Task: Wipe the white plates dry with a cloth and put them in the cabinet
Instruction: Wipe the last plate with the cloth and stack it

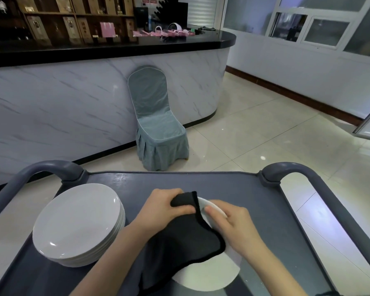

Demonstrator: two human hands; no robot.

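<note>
A white plate (207, 274) is held tilted above the grey cart top (233, 184), most of it covered by a black cloth (184, 242). My left hand (160, 208) grips a bunched corner of the cloth against the plate's far rim. My right hand (235, 223) holds the plate's right edge, thumb on its upper face. A stack of several white plates (77, 223) stands on the cart's left side.
The cart has raised grey handles at left (51, 167) and right (293, 169). Beyond it a chair in a blue-grey cover (156, 124) stands against a marble-fronted bar counter (73, 99). Tiled floor (265, 124) spreads to the right.
</note>
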